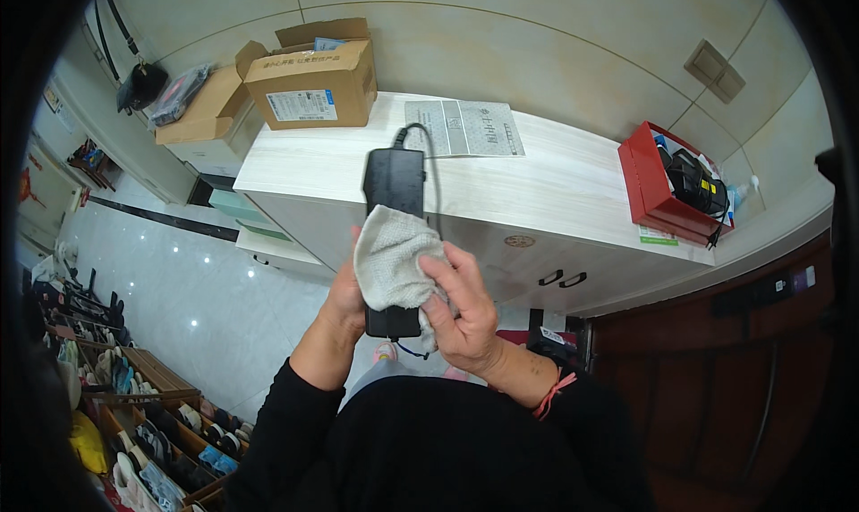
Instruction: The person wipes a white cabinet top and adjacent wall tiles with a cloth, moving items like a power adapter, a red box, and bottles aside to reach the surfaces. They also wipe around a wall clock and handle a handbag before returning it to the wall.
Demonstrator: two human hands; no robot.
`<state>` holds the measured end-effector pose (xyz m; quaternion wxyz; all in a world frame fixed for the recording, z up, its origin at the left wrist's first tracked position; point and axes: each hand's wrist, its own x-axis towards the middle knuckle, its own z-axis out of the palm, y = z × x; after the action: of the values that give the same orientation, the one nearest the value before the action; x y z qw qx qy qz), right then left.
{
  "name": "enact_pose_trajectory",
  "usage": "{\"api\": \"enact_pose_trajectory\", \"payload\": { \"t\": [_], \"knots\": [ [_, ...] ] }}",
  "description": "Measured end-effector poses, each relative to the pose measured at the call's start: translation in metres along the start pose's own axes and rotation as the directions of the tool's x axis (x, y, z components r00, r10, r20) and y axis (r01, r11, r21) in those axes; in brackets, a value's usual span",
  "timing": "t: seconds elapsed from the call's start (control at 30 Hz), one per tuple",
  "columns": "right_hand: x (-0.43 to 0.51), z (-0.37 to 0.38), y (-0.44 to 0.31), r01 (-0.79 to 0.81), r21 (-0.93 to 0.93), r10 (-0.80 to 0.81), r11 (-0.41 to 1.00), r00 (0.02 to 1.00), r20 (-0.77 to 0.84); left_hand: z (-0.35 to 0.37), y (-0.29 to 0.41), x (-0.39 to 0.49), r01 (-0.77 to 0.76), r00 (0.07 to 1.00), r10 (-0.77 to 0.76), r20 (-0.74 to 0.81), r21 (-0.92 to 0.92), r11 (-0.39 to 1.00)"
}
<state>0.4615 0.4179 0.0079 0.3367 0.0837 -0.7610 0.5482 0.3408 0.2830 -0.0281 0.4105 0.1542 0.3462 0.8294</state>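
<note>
In front of my body I hold a long black corded electrical device (pixel 394 176), perhaps a power adapter. My left hand (pixel 345 296) grips its left side. A grey cable (pixel 435 176) leaves its upper end and bends down behind it. A thin dark wire (pixel 411 352) comes out at its lower end. A whitish terry cloth (pixel 396 260) lies across the middle of the device. My right hand (pixel 463 314) pinches this cloth between thumb and fingers against the device's right side. The cloth hides the device's middle, and the left fingers are mostly hidden behind it.
Ahead stands a white wood-grain cabinet (pixel 564 170) against a tiled wall. On it lie a printed sheet (pixel 463 130), a cardboard box (pixel 315 83) and a red box (pixel 634 183) holding black corded items. A shoe rack (pixel 168 438) is at lower left; a dark red door (pixel 704 391) at right.
</note>
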Motion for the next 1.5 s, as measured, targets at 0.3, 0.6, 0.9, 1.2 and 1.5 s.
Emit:
{"api": "enact_pose_trajectory", "payload": {
  "t": [0.3, 0.6, 0.9, 1.2, 1.5],
  "knots": [
    [0.029, -0.014, 0.005, 0.548, -0.323, -0.490, 0.772, 0.836, 0.247, -0.011, -0.007, -0.015, -0.006, 0.996, 0.029, 0.088, -0.252, 0.968],
    [0.036, -0.019, 0.006, 0.433, -0.290, -0.371, 0.853, 0.896, 0.245, 0.002, -0.014, -0.013, -0.004, 0.998, 0.036, 0.048, -0.548, 0.837],
    [0.014, -0.033, 0.026, -0.634, 0.301, 0.576, 0.712, 0.773, 0.266, 0.025, 0.017, -0.004, -0.231, 0.970, 0.244, 0.001, -0.319, 0.919],
    [0.012, -0.097, 0.021, -0.760, 0.412, 0.521, 0.503, 0.646, 0.557, 0.015, 0.040, -0.014, -0.332, 0.926, 0.368, 0.088, -0.277, 0.902],
    [0.091, -0.219, 0.075, -0.645, 0.001, 0.623, 0.764, 0.737, -0.262, 0.024, 0.064, -0.023, -0.397, 0.904, 0.413, 0.113, -0.138, 0.907]
  ]
}}
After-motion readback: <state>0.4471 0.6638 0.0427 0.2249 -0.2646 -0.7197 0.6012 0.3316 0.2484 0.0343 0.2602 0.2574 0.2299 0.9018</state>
